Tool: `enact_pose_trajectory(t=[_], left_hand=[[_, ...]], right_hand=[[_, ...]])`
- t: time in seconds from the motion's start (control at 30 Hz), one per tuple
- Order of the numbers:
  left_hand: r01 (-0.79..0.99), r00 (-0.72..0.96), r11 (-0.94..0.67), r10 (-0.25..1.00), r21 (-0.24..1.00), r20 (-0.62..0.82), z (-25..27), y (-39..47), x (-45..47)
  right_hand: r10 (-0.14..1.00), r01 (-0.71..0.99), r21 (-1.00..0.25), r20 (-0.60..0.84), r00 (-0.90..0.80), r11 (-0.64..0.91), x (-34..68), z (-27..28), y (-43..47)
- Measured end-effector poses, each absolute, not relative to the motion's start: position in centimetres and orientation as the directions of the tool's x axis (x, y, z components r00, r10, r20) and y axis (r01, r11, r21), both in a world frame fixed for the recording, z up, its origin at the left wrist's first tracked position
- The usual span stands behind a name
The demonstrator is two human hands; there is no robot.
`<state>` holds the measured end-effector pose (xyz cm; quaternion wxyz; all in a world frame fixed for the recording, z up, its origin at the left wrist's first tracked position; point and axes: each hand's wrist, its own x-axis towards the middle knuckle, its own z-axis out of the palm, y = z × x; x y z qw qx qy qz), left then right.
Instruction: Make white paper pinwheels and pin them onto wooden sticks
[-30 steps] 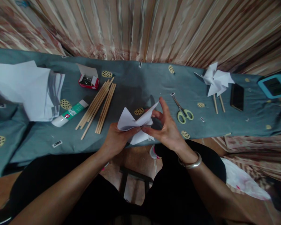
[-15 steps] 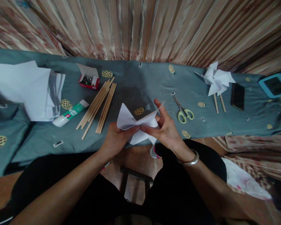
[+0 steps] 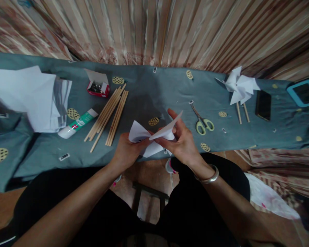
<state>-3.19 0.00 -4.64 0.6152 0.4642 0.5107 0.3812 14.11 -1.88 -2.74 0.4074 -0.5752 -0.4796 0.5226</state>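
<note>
Both hands hold one piece of white paper with folded flaps, over the near edge of the table. My left hand pinches its left side, thumb on top near the middle. On the right side, my right hand grips it between thumb and fingers, with the index finger raised behind an upright flap. The fingertips beneath the paper are hidden. To the left of my left hand lie several thin wooden sticks. Scissors with green handles rest to the right of my right hand.
On the left are a stack of white paper sheets, a glue stick and an open red box of small metal pieces. Finished white pinwheels on sticks, a black phone and a blue-framed device lie right.
The right flap of the paper has swung inward over the middle, and the left flap sits lower. My hands stay in nearly the same place.
</note>
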Motion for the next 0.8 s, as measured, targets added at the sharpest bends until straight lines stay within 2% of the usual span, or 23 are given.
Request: enact_pose_trajectory(t=[0.43,0.8], left_hand=[[0.016,0.185,0.332,0.926,0.943,-0.329,-4.32,0.24,-3.34],[0.078,0.187,0.301,0.932,0.951,-0.31,-4.64,0.31,-3.33]], right_hand=[[0.963,0.033,-0.963,-0.269,0.012,-0.269,13.96,-2.98,-1.62],[0.953,0.058,-0.952,-0.302,0.006,-0.302,14.25,-3.4,-1.43]])
